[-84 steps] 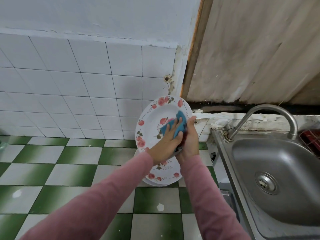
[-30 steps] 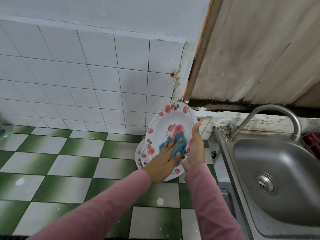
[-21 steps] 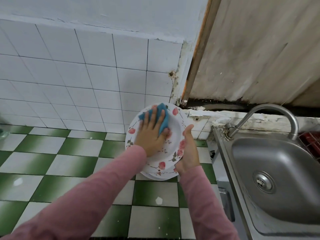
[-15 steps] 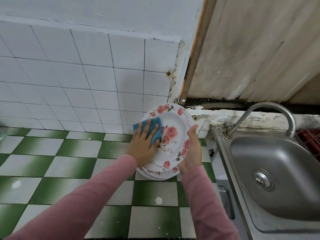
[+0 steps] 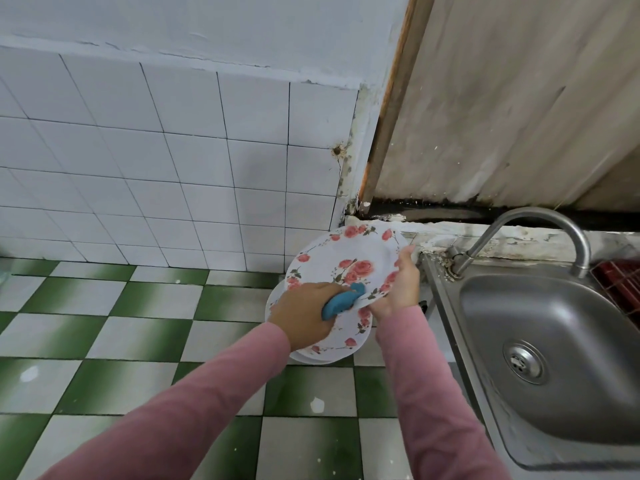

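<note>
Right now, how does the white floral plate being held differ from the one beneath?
The held plate is tilted in the right hand; the lower plate lies flat on the checkered counter. The blue sponge meets the held plate's rim; the lower plate is half hidden. Both bear roses.

This is a kitchen in a home. A shiny metal sink [image 5: 571, 327] with a bent tap [image 5: 540, 216] sits on the right. The wall has white tiles [image 5: 180, 168], and the worktop has green and white tiles [image 5: 138, 327]. There are plates [image 5: 346, 249] with pink roses and a blue sponge [image 5: 341, 301] too.
</note>
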### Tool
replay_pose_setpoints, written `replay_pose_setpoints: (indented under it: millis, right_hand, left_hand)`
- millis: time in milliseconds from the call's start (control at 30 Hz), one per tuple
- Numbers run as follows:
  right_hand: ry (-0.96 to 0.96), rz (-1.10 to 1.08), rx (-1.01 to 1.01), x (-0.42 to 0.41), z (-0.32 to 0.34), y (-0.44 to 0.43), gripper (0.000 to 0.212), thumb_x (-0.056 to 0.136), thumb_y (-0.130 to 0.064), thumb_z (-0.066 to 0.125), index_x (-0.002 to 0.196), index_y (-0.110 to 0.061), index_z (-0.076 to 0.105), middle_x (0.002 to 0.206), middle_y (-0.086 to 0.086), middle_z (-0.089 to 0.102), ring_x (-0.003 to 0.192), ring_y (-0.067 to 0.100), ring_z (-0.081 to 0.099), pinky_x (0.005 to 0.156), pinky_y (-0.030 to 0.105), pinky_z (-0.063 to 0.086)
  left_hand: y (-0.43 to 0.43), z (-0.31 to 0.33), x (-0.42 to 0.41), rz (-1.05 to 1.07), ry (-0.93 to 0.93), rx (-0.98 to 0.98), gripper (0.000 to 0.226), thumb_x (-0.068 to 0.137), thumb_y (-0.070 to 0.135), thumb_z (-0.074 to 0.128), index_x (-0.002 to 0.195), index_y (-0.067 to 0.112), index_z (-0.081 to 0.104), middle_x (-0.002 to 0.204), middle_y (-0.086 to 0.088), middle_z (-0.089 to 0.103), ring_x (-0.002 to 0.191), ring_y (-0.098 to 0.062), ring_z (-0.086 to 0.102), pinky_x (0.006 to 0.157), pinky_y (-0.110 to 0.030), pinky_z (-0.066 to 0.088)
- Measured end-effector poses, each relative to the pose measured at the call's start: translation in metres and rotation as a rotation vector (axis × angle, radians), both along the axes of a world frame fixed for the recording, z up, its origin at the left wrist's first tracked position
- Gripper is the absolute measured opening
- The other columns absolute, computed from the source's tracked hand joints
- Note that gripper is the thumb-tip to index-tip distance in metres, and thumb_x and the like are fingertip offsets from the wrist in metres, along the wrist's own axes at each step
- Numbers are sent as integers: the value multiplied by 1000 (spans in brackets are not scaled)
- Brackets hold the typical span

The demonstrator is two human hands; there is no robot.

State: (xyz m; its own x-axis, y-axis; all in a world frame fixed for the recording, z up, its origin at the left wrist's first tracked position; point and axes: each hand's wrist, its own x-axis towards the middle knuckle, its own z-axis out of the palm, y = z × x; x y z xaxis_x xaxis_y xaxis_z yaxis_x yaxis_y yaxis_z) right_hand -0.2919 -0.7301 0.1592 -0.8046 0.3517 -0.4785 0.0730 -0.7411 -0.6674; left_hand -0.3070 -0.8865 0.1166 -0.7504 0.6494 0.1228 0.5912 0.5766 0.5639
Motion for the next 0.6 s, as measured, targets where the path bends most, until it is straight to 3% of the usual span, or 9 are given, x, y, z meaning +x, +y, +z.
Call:
replay_pose_setpoints:
  millis: [67, 167, 267, 333, 400, 500, 600]
  right_hand:
    - [-20, 35, 12, 2, -1, 3, 53, 97, -59, 48, 124, -17, 66, 123, 19, 68, 111, 39, 63, 96, 53, 50]
    - [-50, 95, 206, 12, -4, 12, 57, 89, -69, 52, 123, -24, 63, 119, 13, 65, 111, 30, 60, 104, 53, 45]
    - [-113, 189, 354, 28, -27, 13, 63, 88, -77, 40, 124, -27, 49, 115, 4, 57, 107, 22, 55, 110, 53, 38]
    - [-209, 261, 369, 40, -46, 9, 85, 82, -84, 38, 145, -26, 39, 132, 6, 53, 123, 28, 51, 113, 56, 35]
    - [-198, 260, 274, 45, -59, 5, 95, 81, -85, 37, 156, -28, 27, 153, 11, 41, 142, 32, 37, 114, 60, 28]
    - [-83, 127, 100, 43, -61, 4, 76, 86, -70, 46, 147, -24, 44, 149, 10, 50, 134, 29, 48, 111, 53, 37]
    - [68, 28, -67, 35, -56, 8, 44, 101, -40, 47, 137, -17, 57, 134, 13, 63, 127, 31, 57, 110, 51, 42]
  left_hand:
    - [-3, 3, -6, 29, 57, 0, 41, 91, 30, 65, 131, 31, 58, 121, 9, 67, 107, -15, 60, 94, -31, 50]
    - [-7, 10, -15, 57, 21, 140, 35, 92, 21, 66, 126, 31, 61, 106, 9, 69, 85, -11, 62, 78, -29, 57]
    - [-11, 27, -21, 241, -487, 554, 29, 90, 17, 68, 117, 28, 61, 106, -3, 69, 79, -22, 67, 60, -27, 58]
    - [-17, 34, -28, 332, -797, 819, 33, 82, 17, 73, 112, 25, 62, 111, -7, 70, 95, -32, 69, 64, -36, 59]
    - [-23, 35, -33, 313, -992, 1042, 37, 77, 16, 70, 112, 18, 63, 108, -5, 73, 98, -28, 69, 70, -39, 60]
    - [-30, 31, -37, 298, -1116, 1140, 38, 80, 15, 64, 118, 13, 62, 106, -7, 74, 95, -25, 71, 71, -40, 61]
    - [-35, 18, -42, 356, -1126, 1104, 46, 79, 20, 69, 125, 13, 61, 115, -10, 71, 105, -31, 67, 78, -45, 60]
